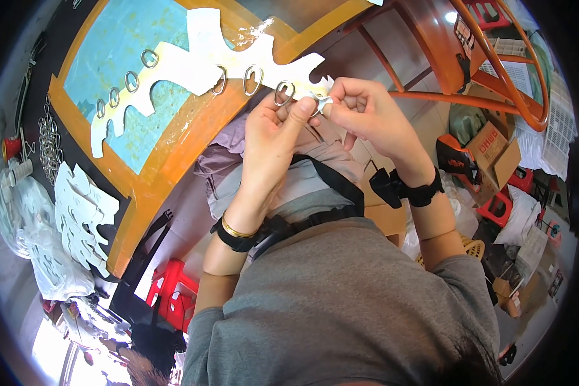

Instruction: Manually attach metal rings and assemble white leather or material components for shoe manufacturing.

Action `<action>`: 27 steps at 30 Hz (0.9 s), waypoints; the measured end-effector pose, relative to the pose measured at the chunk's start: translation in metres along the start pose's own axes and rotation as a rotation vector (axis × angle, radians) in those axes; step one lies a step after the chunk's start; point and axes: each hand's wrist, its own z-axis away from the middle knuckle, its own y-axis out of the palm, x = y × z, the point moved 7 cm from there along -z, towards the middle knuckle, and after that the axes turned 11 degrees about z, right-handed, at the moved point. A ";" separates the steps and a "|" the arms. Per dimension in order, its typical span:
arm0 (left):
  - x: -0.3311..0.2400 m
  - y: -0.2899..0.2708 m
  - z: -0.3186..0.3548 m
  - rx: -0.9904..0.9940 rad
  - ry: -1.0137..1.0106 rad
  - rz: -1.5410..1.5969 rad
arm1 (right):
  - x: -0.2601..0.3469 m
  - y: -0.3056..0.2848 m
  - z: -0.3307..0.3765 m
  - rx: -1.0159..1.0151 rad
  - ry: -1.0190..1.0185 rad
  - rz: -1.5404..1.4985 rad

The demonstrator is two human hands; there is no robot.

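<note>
A long white cut strip [248, 63] with curved notches and pointed teeth lies across the table and reaches to my hands. Oval metal rings hang along its near edge, one ring [245, 81] near the middle and another ring [277, 94] beside my left fingers. My left hand [269, 138] pinches the strip's right end between thumb and fingers. Close against it, my right hand [370, 114] grips the same end, where the white material looks folded over. A small ring partly shows between the fingertips. Farther left, a narrower white section [132, 101] carries several more rings.
The table [164, 174] has an orange wooden border and a blue-green top. Left of it sit a pile of metal rings [49, 138], stacked white cut pieces [83, 212] and plastic bags [51, 260]. Red stools [174, 293], a wooden chair [489, 90] and a cardboard box [495, 154] stand around.
</note>
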 end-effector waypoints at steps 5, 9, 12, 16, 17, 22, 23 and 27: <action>-0.004 0.004 0.001 0.019 -0.039 -0.003 | -0.002 -0.005 0.003 -0.016 0.034 0.053; 0.003 0.000 0.003 0.063 -0.118 0.008 | 0.000 -0.003 0.003 0.037 0.010 0.005; 0.000 0.002 0.002 0.060 -0.089 0.088 | 0.001 -0.003 0.004 0.036 0.009 0.018; 0.003 -0.004 -0.003 -0.011 -0.020 0.146 | 0.010 -0.018 0.007 -0.049 -0.014 0.080; 0.003 -0.005 -0.004 -0.012 -0.017 0.147 | 0.010 -0.014 0.007 -0.047 -0.016 0.081; 0.000 -0.004 -0.001 -0.013 0.091 0.024 | 0.042 0.000 0.021 -0.428 -0.463 0.488; 0.001 -0.004 -0.001 -0.014 0.092 0.023 | 0.045 0.004 0.022 -0.469 -0.529 0.605; 0.000 -0.004 0.000 -0.045 0.121 -0.001 | 0.047 0.004 0.021 -0.521 -0.604 0.666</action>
